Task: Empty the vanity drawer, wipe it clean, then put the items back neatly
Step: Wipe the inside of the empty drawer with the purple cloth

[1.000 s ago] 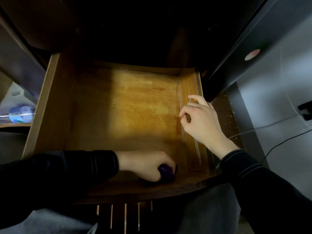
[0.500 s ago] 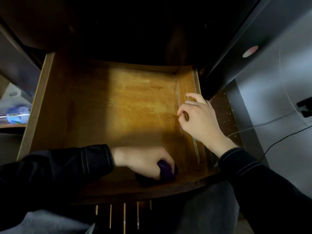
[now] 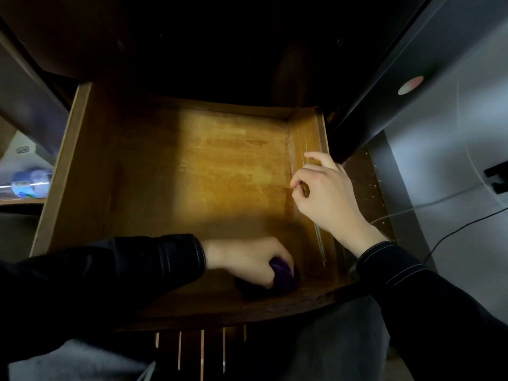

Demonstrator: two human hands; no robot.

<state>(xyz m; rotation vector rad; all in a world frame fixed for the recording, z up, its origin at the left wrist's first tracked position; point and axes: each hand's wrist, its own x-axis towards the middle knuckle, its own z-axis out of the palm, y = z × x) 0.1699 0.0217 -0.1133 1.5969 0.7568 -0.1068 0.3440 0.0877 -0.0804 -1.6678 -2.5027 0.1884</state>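
left hand point(image 3: 247, 259) grips what seems a purple cloth point(image 3: 283, 276) in drawer point(image 3: 82, 166).

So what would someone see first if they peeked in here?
A big wooden drawer pulled open, its bare bottom glowing amber in the middle. In its near right corner the left hand grips a purple cloth against the wood. The right hand holds the drawer's right wall.

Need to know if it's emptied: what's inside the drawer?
Only the left hand gripping a cloth at the near right corner; elsewhere the drawer shows bare wood. Whatever lies under hand and sleeve is covered.
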